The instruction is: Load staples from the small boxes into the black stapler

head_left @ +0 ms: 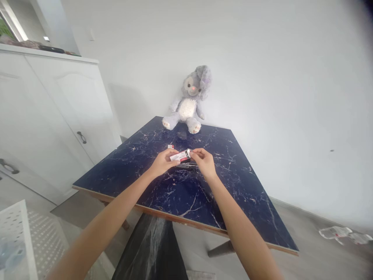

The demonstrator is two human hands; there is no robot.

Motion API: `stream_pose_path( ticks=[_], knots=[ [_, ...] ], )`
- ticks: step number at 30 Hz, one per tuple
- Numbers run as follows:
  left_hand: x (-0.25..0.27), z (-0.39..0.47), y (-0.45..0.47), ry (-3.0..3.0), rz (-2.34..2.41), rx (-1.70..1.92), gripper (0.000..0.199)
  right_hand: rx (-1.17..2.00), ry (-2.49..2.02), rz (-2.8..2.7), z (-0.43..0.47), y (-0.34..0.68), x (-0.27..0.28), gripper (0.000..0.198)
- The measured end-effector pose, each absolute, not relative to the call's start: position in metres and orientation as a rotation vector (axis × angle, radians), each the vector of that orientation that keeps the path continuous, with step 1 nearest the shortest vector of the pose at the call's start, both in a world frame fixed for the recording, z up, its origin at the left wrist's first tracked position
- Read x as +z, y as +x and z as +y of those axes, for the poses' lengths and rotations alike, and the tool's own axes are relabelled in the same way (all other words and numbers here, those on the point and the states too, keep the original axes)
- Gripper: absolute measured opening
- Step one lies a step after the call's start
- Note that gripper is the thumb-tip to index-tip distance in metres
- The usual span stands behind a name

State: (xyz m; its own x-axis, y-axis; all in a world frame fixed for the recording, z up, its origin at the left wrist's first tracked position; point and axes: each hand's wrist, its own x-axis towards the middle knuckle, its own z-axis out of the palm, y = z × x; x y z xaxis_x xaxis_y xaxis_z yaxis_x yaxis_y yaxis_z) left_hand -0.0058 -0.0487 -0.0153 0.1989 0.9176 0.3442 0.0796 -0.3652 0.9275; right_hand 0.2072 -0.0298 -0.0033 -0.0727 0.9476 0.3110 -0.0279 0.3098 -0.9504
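Just above the table, my left hand (163,161) grips a small white and red box (180,156) by its left end. The box lies slantwise, its right end raised, and that end looks open. Fingers of my right hand (204,160) are pinched at the box's right end, on what seems to be its white flap. Under the box, a dark, flat object with pale print (186,165) rests on the table, partly covered. A second small white and red box (170,146) lies just behind my left hand.
A grey plush rabbit (188,105) sits at the back of the blue marbled table (186,202), against the wall. White cabinets (58,105) stand at left, with a white perforated basket (43,237) below. Clear plastic bottles (335,232) lie on the floor at right.
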Motion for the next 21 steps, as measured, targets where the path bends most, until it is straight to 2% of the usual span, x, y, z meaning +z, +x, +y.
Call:
stream_pose_path(
  ticks=[12, 21],
  knots=[
    [-0.015, -0.0485, -0.0064, 1.626, 0.971, 1.258, 0.051, 0.957, -0.93, -1.494, -0.0299, 0.207, -0.0062, 0.032],
    [-0.0166, -0.0499, -0.0059, 1.602, 0.928, 1.252, 0.046, 0.954, -0.91, -1.593, -0.0398, 0.2059, 0.0016, 0.031]
  ],
)
